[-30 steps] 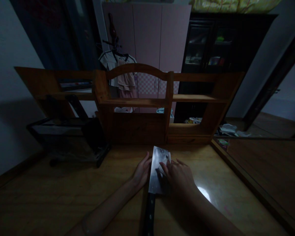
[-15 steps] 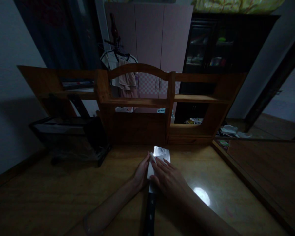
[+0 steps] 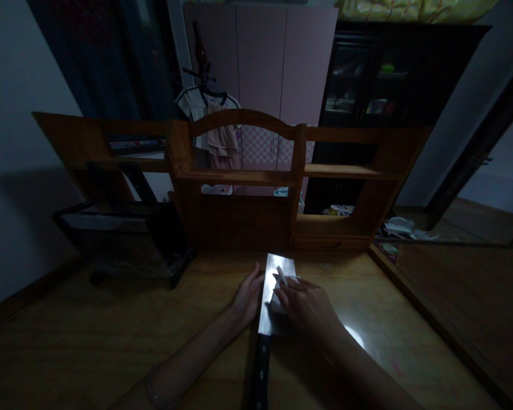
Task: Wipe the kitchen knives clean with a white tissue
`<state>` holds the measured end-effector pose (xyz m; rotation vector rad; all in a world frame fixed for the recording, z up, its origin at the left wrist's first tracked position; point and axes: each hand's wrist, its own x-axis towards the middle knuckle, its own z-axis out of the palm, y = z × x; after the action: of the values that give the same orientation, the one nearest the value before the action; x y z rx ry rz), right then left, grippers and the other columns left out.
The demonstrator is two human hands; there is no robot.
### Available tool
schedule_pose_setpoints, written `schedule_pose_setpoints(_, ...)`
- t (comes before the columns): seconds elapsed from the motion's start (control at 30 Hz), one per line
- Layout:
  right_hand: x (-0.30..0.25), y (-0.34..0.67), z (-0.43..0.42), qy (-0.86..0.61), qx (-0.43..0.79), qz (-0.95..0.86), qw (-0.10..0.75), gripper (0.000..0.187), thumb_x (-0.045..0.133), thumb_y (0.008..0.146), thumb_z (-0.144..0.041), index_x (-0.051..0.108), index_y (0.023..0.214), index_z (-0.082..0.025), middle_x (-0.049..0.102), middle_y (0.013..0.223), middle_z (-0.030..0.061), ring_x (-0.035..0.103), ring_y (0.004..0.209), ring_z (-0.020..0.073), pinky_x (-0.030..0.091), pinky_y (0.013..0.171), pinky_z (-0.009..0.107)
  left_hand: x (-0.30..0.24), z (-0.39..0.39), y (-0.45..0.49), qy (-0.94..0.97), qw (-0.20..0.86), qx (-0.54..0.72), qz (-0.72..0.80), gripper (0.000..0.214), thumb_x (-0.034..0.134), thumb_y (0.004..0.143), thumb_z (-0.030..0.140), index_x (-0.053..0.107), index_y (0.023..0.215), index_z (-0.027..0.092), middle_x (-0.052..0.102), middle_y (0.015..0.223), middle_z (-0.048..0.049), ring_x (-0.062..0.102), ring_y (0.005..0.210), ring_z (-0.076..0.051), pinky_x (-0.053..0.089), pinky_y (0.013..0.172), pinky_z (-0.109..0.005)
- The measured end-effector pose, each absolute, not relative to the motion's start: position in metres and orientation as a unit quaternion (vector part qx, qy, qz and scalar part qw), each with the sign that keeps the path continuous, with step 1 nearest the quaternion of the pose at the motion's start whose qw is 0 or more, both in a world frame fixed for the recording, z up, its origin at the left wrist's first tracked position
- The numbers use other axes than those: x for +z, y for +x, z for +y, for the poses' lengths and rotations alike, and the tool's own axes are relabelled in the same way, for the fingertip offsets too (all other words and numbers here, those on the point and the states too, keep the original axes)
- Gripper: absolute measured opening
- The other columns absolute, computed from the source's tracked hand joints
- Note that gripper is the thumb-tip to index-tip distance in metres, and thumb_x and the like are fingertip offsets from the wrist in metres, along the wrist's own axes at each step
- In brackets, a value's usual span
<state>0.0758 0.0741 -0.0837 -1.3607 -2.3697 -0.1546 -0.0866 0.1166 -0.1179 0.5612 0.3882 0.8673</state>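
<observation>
Your cleaver [image 3: 273, 296] shows a bright silvery blade and a black handle with pale rivets. The cloth [image 3: 282, 285] under your right hand [image 3: 310, 307] is white. The worktop [image 3: 111, 341] is warm honey-brown wood, as is the shelf unit [image 3: 239, 176]. Behind stand pale pink wardrobe doors [image 3: 260, 62], checked pink-and-white lower down, and a black glass-fronted cabinet [image 3: 367, 85].

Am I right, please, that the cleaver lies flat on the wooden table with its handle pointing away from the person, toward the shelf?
Not quite. In the head view the cleaver lies flat on the wooden table, but its handle points toward the person; the blade end points at the shelf.
</observation>
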Motion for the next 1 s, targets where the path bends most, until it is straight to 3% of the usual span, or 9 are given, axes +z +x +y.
schedule_pose_setpoints(0.2,-0.086,0.084,0.077,-0.584,-0.097,-0.793,0.144,0.043,0.034,0.1,-0.036,0.071,0.086,-0.019,0.073,0.078,0.0092,0.069,0.074,0.0223,0.05,0.071,0.033,-0.116,0.118,-0.09,0.22,0.844,0.442,0.209,0.054,0.047,0.09,0.049,0.059,0.12,0.006,0.069,0.105,-0.0179,0.066,0.096,-0.029,0.046,0.09,-0.039)
schedule_pose_setpoints(0.27,-0.09,0.087,0.079,-0.613,-0.104,-0.772,0.134,0.045,0.033,0.1,-0.037,0.07,0.081,-0.019,0.071,0.072,0.0093,0.069,0.07,0.0238,0.051,0.068,0.035,-0.118,0.118,-0.09,0.215,0.839,0.451,0.214,0.05,0.049,0.089,0.047,0.061,0.117,0.007,0.069,0.104,-0.0165,0.066,0.095,-0.029,0.046,0.089,-0.039)
schedule_pose_setpoints(0.4,-0.091,0.09,0.082,-0.594,-0.116,-0.767,0.215,0.032,0.039,0.098,-0.033,0.062,0.114,-0.016,0.069,0.109,0.0126,0.065,0.098,0.025,0.05,0.084,0.037,-0.119,0.118,-0.088,0.208,0.825,0.477,0.22,0.042,0.052,0.089,0.039,0.062,0.116,0.009,0.07,0.104,-0.0134,0.067,0.093,-0.025,0.046,0.091,-0.035)
schedule_pose_setpoints(0.5,-0.089,0.088,0.081,-0.526,-0.111,-0.793,0.286,0.036,0.039,0.098,-0.026,0.051,0.13,-0.015,0.056,0.131,0.0129,0.051,0.122,0.023,0.038,0.105,0.039,-0.121,0.118,-0.088,0.216,0.817,0.488,0.218,0.044,0.051,0.089,0.04,0.061,0.12,0.009,0.07,0.105,-0.0128,0.066,0.093,-0.025,0.046,0.092,-0.035)
schedule_pose_setpoints(0.7,-0.087,0.071,0.068,-0.357,-0.013,-0.897,0.26,0.046,0.04,0.096,-0.02,0.037,0.142,-0.021,0.042,0.145,0.006,0.038,0.134,0.0188,0.033,0.112,0.039,-0.129,0.119,-0.09,0.206,0.807,0.505,0.228,0.045,0.051,0.088,0.045,0.064,0.112,0.009,0.072,0.096,-0.0125,0.068,0.088,-0.026,0.048,0.088,-0.035)
schedule_pose_setpoints(0.83,-0.085,0.066,0.063,-0.329,0.003,-0.92,0.215,0.055,0.042,0.095,-0.024,0.025,0.147,-0.02,0.029,0.151,0.0049,0.025,0.14,0.0196,0.029,0.114,0.041,-0.126,0.119,-0.092,0.186,0.831,0.464,0.244,0.058,0.05,0.086,0.054,0.063,0.112,0.004,0.071,0.095,-0.017,0.067,0.09,-0.029,0.048,0.088,-0.038)
schedule_pose_setpoints(1.0,-0.087,0.072,0.069,-0.343,-0.003,-0.917,0.205,0.053,0.043,0.097,-0.028,0.027,0.147,-0.024,0.032,0.15,0.0045,0.028,0.138,0.0204,0.029,0.113,0.044,-0.116,0.118,-0.095,0.192,0.847,0.453,0.202,0.065,0.042,0.088,0.058,0.058,0.121,0.004,0.07,0.1,-0.0181,0.066,0.094,-0.031,0.046,0.09,-0.04)
